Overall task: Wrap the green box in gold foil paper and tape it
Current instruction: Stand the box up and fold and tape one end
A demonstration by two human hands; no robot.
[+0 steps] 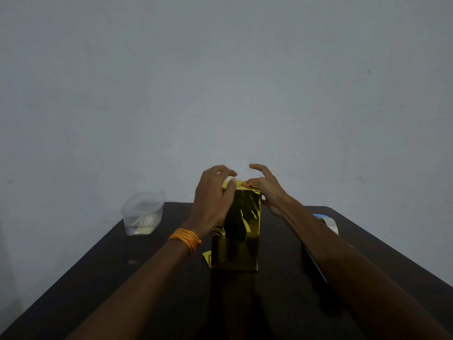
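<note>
Your box (pixel 235 231) stands upright, its sides fully foil-covered, while your left hand (pixel 212 195) and right hand (pixel 266 188), fingers half-curled, press the unfinished top fold; taping there appears outstanding.

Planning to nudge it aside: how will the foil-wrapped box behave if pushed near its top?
The wrapped box stands tall on a narrow end, so it would probably tip rather than slide. Its crinkled foil looks slick and may slip under fingers. The loose flap at its base could snag.
</note>
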